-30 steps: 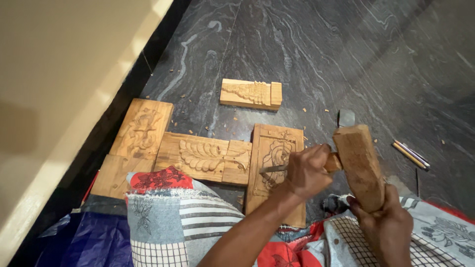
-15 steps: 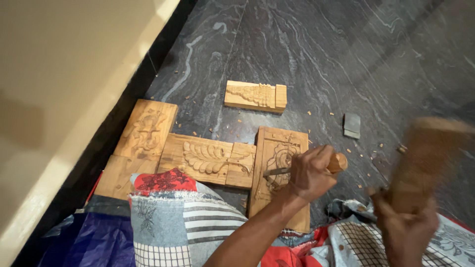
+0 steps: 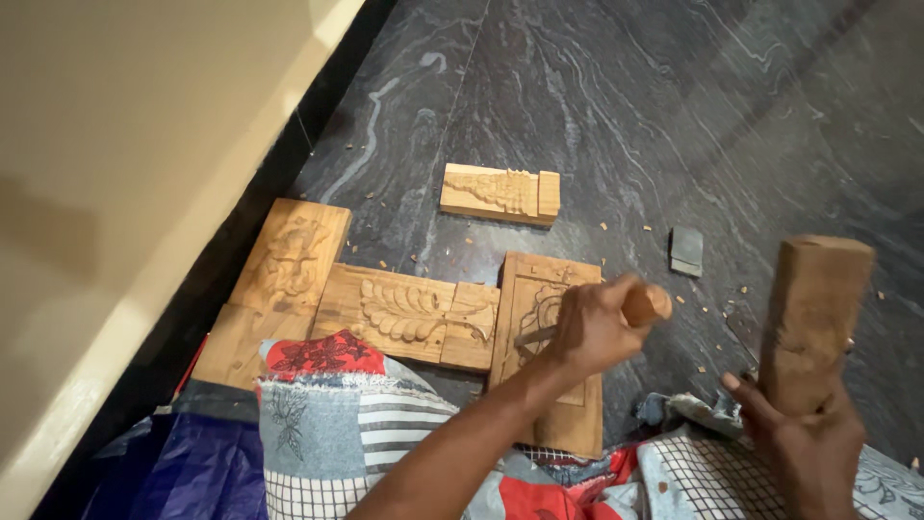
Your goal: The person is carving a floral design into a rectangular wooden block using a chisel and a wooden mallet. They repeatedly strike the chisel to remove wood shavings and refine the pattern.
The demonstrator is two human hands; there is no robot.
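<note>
Carved wooden panel (image 3: 558, 385) lies flat on the dark veined stone floor (image 3: 616, 116), an upright rectangle of pale timber with a raised border and a half-cut floral relief. The left hand (image 3: 592, 327) has its fingers wrapped tight around a chisel (image 3: 640, 306) with a rounded wooden handle, its blade slanting down onto the carving. The right hand (image 3: 804, 448), off to the side, has its fingers clenched on the lower end of a blocky wooden mallet (image 3: 813, 323), held upright above the floor and clear of the chisel. Just left of the panel sits a leaf-carved board (image 3: 409, 313), touching a taller figure-carved board (image 3: 284, 274) by the cream wall (image 3: 125, 173). A smaller carved block (image 3: 500, 193) lies apart further out. A small grey stone (image 3: 686, 250) and scattered wood chips rest nearby. Patterned cloth (image 3: 327, 414) overlaps the boards' near edges.
</note>
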